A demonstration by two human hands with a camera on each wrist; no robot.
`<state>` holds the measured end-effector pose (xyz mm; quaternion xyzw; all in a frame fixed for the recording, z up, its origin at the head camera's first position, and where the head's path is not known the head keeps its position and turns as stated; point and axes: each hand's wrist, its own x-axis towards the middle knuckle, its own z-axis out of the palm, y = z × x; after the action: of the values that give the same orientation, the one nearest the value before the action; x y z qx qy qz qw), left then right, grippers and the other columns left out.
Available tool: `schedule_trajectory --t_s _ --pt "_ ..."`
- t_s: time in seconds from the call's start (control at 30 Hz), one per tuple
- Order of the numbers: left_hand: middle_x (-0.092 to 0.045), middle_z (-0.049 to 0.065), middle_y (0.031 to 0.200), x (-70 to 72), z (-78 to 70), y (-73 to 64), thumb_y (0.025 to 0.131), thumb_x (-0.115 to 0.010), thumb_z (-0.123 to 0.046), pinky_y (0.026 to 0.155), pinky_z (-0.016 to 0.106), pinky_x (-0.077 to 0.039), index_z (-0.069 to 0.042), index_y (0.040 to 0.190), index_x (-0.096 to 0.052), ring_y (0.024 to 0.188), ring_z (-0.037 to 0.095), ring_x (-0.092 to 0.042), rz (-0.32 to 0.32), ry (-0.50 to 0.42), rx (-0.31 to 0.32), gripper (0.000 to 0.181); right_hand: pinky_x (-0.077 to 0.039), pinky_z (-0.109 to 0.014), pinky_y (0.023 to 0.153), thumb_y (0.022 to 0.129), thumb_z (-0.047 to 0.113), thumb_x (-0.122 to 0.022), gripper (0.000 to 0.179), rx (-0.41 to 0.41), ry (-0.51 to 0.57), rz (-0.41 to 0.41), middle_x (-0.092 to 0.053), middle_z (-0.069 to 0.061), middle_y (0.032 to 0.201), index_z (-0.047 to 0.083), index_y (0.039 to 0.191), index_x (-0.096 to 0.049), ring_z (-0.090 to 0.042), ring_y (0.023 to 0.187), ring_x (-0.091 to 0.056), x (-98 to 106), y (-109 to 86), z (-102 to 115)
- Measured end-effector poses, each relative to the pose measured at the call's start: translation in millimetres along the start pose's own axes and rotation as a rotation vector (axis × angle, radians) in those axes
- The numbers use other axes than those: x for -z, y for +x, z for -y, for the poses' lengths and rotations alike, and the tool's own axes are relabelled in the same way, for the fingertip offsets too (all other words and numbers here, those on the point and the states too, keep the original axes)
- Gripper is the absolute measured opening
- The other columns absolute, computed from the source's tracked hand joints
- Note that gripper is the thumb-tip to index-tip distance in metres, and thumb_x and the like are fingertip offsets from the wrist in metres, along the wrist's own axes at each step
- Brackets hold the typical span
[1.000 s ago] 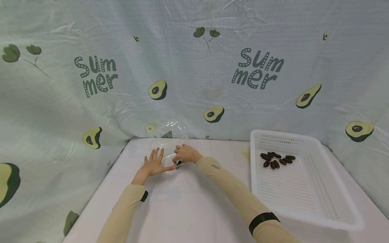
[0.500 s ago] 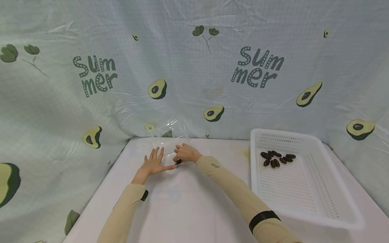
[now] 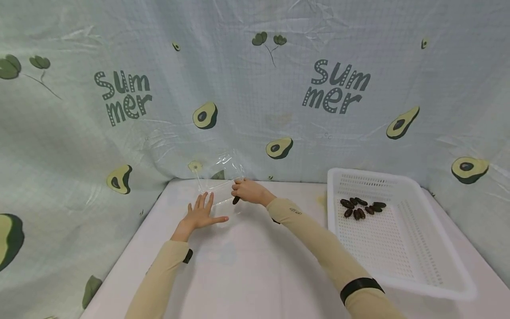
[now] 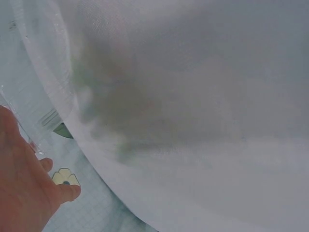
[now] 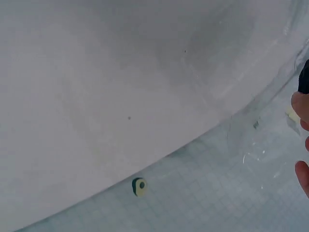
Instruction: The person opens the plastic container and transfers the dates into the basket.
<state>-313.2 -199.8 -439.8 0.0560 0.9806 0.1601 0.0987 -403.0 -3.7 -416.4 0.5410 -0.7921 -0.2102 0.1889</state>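
A clear plastic box (image 3: 223, 193) lies at the back of the table, its transparent lid (image 3: 231, 165) raised against the curtain. At the box's left front, my left hand (image 3: 199, 217) has its fingers spread and its thumb stretched out along the near edge; the left wrist view also has this hand (image 4: 24, 179) at its lower left. My right hand (image 3: 252, 192) is over the right side of the box and pinches a dark brown date (image 3: 236, 200). Only the date's end (image 5: 304, 79) and some fingertips (image 5: 301, 106) show at the right wrist view's edge.
On the right of the table stands a white perforated plastic basket (image 3: 402, 283) with several dark brown dates (image 3: 360, 208) in its back left part. A curtain (image 3: 255, 88) with avocado prints hangs behind the white table (image 3: 247, 274).
My right hand has moved back and slightly right, taking the date away from the box's near edge. The left hand stays almost in place, its fingers still spread.
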Motion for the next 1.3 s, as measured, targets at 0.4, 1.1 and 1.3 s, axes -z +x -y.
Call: schedule_trajectory --t_s 0.4,1.1,1.3 --pt "0.003 0.022 0.149 -2.9 5.9 1.7 0.07 -0.05 -0.072 0.1 0.069 0.0 -0.004 0.144 0.0 0.135 0.044 0.005 -0.003 -0.011 -0.034 0.112 -0.033 -0.023 0.054 0.087 0.019 -0.056 0.012 -0.065 0.015 -0.166 -0.062 0.006 0.082 0.026 0.096 -0.061 -0.015 0.074 -0.045 44 -50.6 -35" --pt "0.005 0.023 0.148 -4.4 22.2 1.1 0.071 -0.049 -0.071 0.099 0.07 0.002 -0.002 0.143 -0.001 0.135 0.044 0.006 -0.006 -0.019 -0.124 0.111 -0.042 -0.029 0.061 0.076 0.005 -0.066 0.02 -0.146 0.021 -0.154 -0.053 -0.002 0.087 0.01 0.089 -0.052 -0.017 0.076 -0.047 80 -205.8 -54" --pt "0.005 0.023 0.148 -5.8 22.6 0.5 0.071 -0.049 -0.071 0.099 0.07 0.003 -0.003 0.144 -0.001 0.135 0.045 0.006 -0.005 -0.022 -0.123 0.11 -0.039 -0.028 0.06 0.071 0.001 -0.069 0.027 -0.167 0.029 -0.167 -0.054 -0.001 0.084 0.012 0.092 -0.055 -0.016 0.071 -0.043 71 -250.1 -52"
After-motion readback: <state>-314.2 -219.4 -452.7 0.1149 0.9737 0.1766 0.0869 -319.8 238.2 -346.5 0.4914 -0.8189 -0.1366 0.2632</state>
